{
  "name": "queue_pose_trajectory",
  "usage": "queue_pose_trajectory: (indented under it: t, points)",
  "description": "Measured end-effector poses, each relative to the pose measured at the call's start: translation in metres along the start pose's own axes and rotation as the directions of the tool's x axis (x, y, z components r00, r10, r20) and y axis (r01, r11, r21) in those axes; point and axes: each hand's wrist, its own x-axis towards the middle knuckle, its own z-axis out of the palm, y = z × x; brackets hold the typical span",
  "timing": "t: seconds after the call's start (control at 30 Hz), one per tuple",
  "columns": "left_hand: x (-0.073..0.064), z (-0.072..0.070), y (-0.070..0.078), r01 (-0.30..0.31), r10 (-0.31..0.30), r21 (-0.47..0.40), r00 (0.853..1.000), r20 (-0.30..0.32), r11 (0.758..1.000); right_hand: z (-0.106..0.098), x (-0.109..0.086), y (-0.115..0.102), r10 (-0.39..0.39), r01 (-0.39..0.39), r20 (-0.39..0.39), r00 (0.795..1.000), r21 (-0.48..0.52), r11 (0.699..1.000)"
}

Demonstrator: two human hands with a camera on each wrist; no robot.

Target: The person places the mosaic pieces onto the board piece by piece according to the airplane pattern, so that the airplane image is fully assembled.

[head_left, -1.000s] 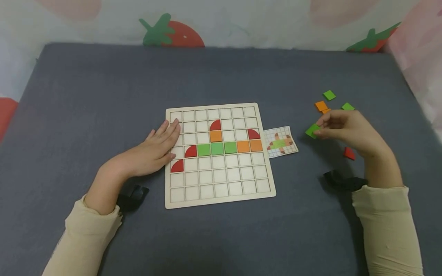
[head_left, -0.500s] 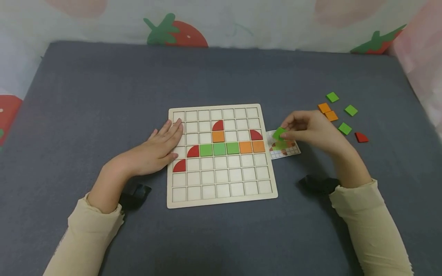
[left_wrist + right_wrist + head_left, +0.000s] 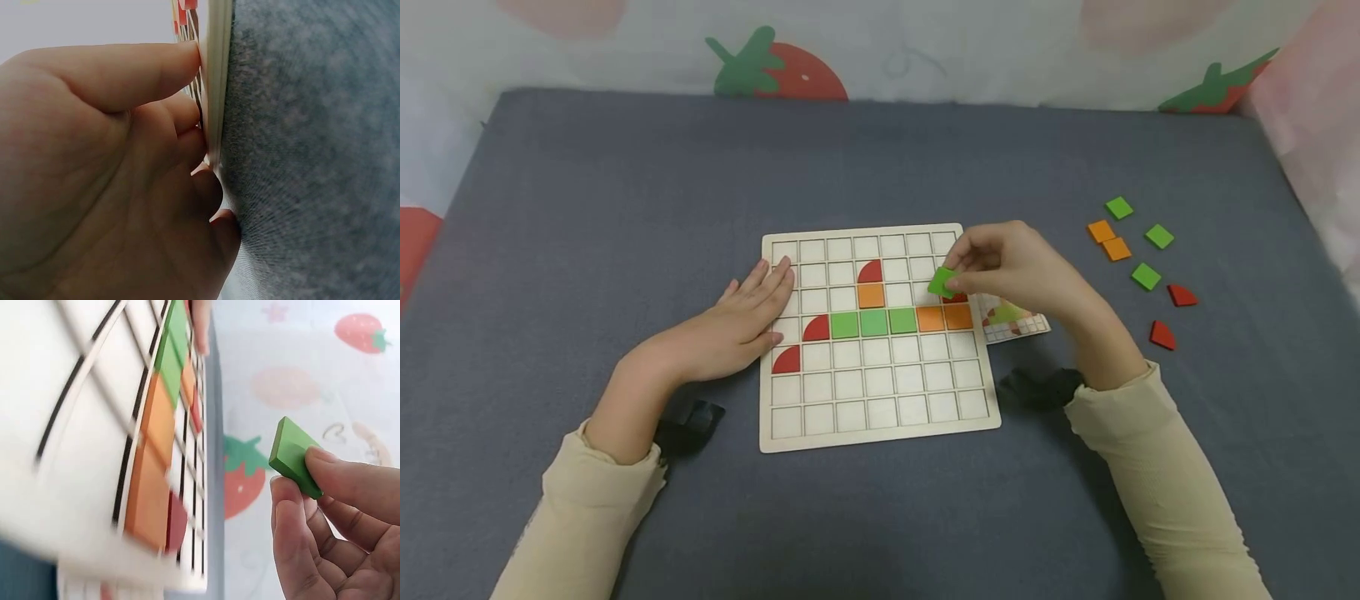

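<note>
My right hand (image 3: 1018, 267) pinches a green square tile (image 3: 941, 282) between thumb and fingers, above the right side of a wooden grid board (image 3: 880, 440). The right wrist view shows that green tile (image 3: 294, 453) raised clear of the board. My left hand (image 3: 722, 329) rests on the board's left edge with fingers extended; in the left wrist view the thumb (image 3: 156, 72) touches the edge. A row on the board holds a red quarter-circle (image 3: 816, 328), several green tiles and two orange tiles (image 3: 929, 318). Another orange tile (image 3: 871, 295) sits above the row, below a red quarter-circle (image 3: 870, 271).
A printed pattern card (image 3: 1015, 325) lies against the board's right edge, partly covered by my right hand. Loose green tiles (image 3: 1159, 237), orange tiles (image 3: 1101, 231) and red quarter-circles (image 3: 1182, 295) lie farther right on the grey cloth (image 3: 625, 167).
My right hand has carried the green tile leftward from the loose pieces, past the card, to over the board's right side. My left hand stays on the board's left edge.
</note>
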Motion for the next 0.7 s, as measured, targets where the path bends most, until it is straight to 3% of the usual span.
queue_pose_trajectory:
  t: [0.27,0.7]
  points:
    - [0.001,0.001,-0.001,0.009,-0.009,0.008,1.0,-0.005,1.0,0.023,0.015,-0.017,0.018,-0.023,0.104,0.994,0.047,0.999]
    - [0.001,0.0,0.0,-0.011,0.011,-0.003,1.0,-0.011,1.0,0.068,0.035,-0.035,-0.071,0.07,0.205,0.976,0.014,0.997]
